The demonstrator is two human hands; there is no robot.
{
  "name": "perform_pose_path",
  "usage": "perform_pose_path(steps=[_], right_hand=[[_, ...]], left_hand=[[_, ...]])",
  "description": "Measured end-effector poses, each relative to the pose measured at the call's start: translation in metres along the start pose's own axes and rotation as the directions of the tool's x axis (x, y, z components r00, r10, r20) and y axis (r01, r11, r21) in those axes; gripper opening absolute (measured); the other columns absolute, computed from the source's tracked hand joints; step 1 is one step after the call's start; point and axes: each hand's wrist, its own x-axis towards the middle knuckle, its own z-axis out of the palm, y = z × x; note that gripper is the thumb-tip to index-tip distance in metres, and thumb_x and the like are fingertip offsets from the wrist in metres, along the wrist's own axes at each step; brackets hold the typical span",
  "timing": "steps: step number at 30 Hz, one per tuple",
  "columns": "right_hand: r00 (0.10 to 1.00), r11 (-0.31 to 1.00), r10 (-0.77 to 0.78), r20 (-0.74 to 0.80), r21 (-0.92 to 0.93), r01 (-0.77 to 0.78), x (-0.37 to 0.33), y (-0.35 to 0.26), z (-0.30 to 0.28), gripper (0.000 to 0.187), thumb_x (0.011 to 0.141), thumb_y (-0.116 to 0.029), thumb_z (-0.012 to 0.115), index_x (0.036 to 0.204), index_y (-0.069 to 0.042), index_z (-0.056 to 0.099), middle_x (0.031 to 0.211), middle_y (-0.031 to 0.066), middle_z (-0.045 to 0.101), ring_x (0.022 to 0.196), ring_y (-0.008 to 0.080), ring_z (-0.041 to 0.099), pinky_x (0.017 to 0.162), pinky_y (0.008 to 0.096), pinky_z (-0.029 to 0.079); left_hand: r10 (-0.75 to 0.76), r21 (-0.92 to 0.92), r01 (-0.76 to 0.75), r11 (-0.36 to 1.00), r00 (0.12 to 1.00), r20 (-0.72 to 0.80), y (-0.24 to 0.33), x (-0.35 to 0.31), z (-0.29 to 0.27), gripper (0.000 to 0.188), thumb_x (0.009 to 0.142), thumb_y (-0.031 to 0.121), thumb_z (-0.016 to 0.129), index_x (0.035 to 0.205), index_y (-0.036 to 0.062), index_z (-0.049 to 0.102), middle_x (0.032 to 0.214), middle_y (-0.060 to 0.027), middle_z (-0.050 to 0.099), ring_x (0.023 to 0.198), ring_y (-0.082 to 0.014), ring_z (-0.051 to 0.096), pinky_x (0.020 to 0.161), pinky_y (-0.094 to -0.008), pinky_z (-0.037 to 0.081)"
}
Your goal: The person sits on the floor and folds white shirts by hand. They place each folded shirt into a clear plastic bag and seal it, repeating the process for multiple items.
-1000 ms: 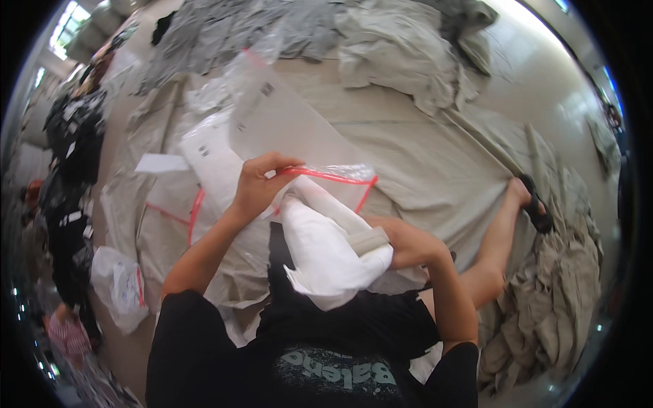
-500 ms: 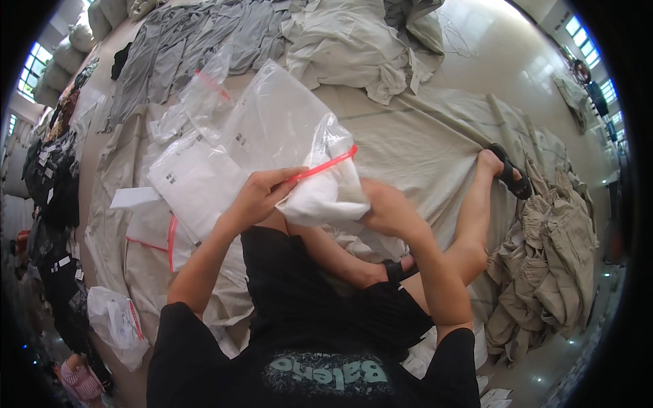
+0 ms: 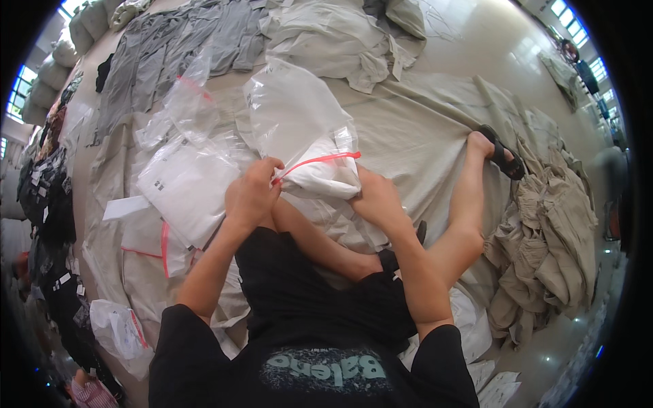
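Over my lap I hold a clear plastic zip bag (image 3: 292, 102) with a red closure strip across its near end. A folded white garment (image 3: 318, 187) sits partly inside, and its near part sticks out past the red strip. My left hand (image 3: 252, 194) is closed on the bag's left corner by the end of the strip. My right hand (image 3: 376, 202) grips the garment and bag edge at the right; its fingertips are partly hidden. Left of the held bag lies a filled clear bag (image 3: 178, 180) with a white item inside.
A beige cloth (image 3: 422, 129) covers the floor under me. More red-striped bags (image 3: 146, 241) and a white card (image 3: 129, 207) lie at left. Grey garments (image 3: 183, 41) and a cream pile (image 3: 326, 34) are at the far side, khaki garments (image 3: 547, 238) at right, dark clothes (image 3: 51, 224) far left.
The held bag's far end has swung right and looks fuller. Less of the white garment sticks out past the red strip. My left hand has closed tighter at the bag's corner.
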Motion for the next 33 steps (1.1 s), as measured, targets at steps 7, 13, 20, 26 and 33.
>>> perform_pose_path(steps=[7,13,20,26,33], right_hand=[[0.994,0.984,0.082,0.068,-0.167,-0.070,-0.017,0.032,0.029,0.044,0.080,-0.013,0.075,0.121,-0.001,0.065,0.104,0.0249,0.077,0.099,0.0476,0.074,0.089,0.0564,0.059],[0.966,0.918,0.227,0.124,0.304,-0.254,-0.022,0.051,0.034,0.044,0.080,-0.024,0.082,0.118,-0.003,0.075,0.109,0.0253,0.078,0.104,0.0442,0.075,0.091,0.0509,0.059],[0.953,0.946,0.303,-0.011,0.123,-0.299,-0.021,0.043,0.056,0.042,0.082,-0.026,0.082,0.116,-0.002,0.075,0.109,0.0256,0.078,0.103,0.0429,0.076,0.089,0.0520,0.059],[0.954,0.949,0.300,0.023,0.100,-0.300,-0.008,0.050,0.085,0.036,0.085,-0.031,0.081,0.105,-0.001,0.076,0.100,0.0282,0.076,0.099,0.0458,0.075,0.084,0.0540,0.059],[0.932,0.758,0.339,-0.124,0.623,-0.192,-0.012,0.030,0.076,0.040,0.087,-0.034,0.082,0.113,-0.004,0.076,0.106,0.0278,0.077,0.103,0.0468,0.073,0.086,0.0523,0.058]], left_hand=[[-0.018,-0.218,0.003,0.976,0.998,-0.068,0.007,0.000,0.048,0.021,0.079,-0.008,0.074,0.095,0.0019,0.065,0.089,-0.0117,0.066,0.097,-0.0331,0.065,0.081,-0.0442,0.055],[0.438,0.133,-0.418,0.899,0.869,-0.229,0.014,0.013,0.063,0.023,0.077,-0.009,0.073,0.096,0.0029,0.066,0.092,-0.0118,0.064,0.096,-0.0342,0.063,0.085,-0.0453,0.054],[0.415,0.035,-0.414,0.909,0.900,-0.130,0.015,0.011,0.101,0.021,0.081,-0.005,0.072,0.099,0.0030,0.066,0.090,-0.0123,0.063,0.086,-0.0337,0.064,0.078,-0.0464,0.053],[0.745,0.054,-0.751,0.658,0.660,0.100,0.039,0.018,0.124,0.023,0.079,0.007,0.075,0.100,0.0079,0.064,0.088,-0.0074,0.059,0.084,-0.0278,0.062,0.079,-0.0411,0.050],[0.360,0.179,-0.342,0.922,0.929,-0.080,-0.007,0.023,0.105,0.037,0.078,0.003,0.079,0.109,0.0076,0.059,0.095,-0.0131,0.063,0.087,-0.0356,0.065,0.078,-0.0444,0.051]])
